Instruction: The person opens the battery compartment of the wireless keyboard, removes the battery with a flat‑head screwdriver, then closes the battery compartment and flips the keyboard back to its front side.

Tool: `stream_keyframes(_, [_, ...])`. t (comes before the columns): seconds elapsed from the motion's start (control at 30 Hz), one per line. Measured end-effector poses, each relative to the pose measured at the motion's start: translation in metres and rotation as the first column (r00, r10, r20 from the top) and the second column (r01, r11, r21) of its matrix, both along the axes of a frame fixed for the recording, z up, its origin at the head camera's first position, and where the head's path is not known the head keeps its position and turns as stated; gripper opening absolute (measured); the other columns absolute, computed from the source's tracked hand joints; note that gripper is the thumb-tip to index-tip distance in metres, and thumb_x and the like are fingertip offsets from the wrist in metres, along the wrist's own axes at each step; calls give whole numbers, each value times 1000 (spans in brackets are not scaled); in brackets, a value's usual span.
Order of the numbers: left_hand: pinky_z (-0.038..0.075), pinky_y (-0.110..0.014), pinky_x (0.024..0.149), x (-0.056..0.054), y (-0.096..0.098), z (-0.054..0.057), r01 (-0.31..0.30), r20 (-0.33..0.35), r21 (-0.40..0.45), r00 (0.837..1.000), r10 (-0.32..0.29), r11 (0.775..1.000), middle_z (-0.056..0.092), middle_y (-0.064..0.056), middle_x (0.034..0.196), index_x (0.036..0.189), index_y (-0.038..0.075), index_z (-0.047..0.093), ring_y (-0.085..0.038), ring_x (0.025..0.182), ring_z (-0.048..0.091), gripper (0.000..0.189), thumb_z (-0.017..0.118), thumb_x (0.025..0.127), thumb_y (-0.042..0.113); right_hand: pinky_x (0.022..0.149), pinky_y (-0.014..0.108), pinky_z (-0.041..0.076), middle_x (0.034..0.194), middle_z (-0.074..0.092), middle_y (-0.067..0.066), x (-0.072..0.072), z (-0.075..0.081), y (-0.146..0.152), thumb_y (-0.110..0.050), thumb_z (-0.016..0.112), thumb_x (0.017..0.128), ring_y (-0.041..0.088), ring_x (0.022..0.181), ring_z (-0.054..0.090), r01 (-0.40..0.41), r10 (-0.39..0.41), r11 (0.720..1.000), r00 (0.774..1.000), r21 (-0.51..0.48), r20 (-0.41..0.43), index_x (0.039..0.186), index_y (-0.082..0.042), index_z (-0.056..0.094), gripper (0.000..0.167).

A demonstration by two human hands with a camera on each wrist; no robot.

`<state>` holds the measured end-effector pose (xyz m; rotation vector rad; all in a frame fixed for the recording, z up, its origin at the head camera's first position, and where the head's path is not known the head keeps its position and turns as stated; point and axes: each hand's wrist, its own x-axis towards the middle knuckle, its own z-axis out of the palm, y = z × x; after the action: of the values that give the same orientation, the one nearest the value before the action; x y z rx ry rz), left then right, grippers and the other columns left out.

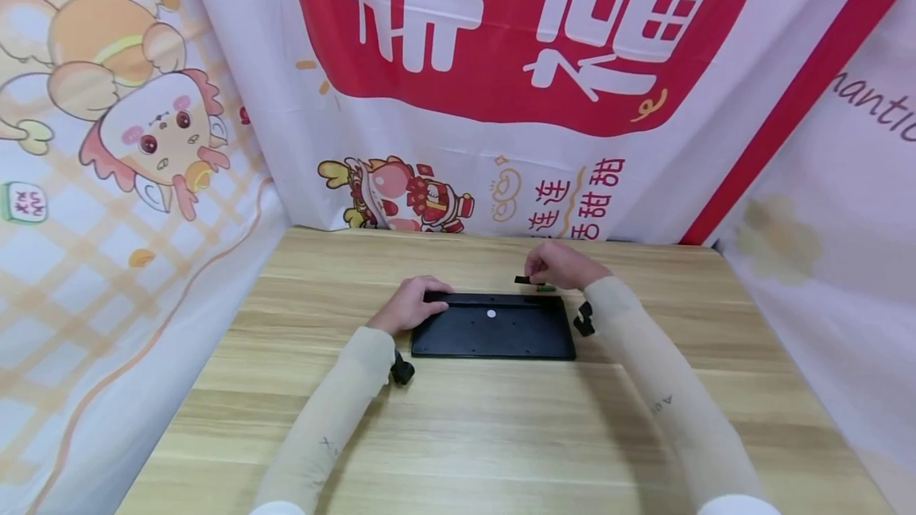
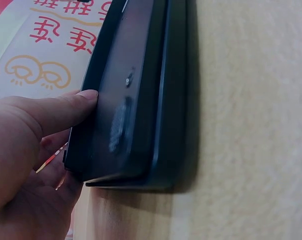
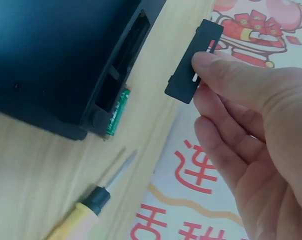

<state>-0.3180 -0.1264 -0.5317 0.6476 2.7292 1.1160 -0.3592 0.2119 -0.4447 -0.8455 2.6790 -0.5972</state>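
A black keyboard lies underside up, with a small white round sticker near its far edge. My left hand grips its far left corner; in the left wrist view the thumb presses the edge and the fingers go behind it. Beyond the far right corner, my right hand pinches a black battery cover between thumb and fingers, apart from the keyboard. In the right wrist view the battery slot in the keyboard's edge is uncovered. A green battery lies right beside that slot.
A screwdriver with a yellow and black handle lies on the wooden table in the right wrist view. Printed cloth hangs behind the table's far edge and along both sides.
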Motion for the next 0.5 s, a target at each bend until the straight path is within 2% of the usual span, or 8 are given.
stream_keyframes(0.3, [48,-51,117,-1,-1,-1,10,-12,-5,1000,-10,1000,72,-7,135,130,17,76,-28,132,63,30,74,100,16,81,34,60,95,78,7,13,15,5,1,76,94,13,84,68,-51,50,996,999,74,9,96,-8,78,9])
stream_keyframes(0.5, [47,-51,118,1,0,1,-1,-5,-5,1000,1,1000,72,-7,135,130,17,76,-29,133,63,30,74,100,16,78,34,60,92,77,6,15,12,12,1,76,93,13,82,68,-86,88,992,996,88,-10,95,-6,78,7])
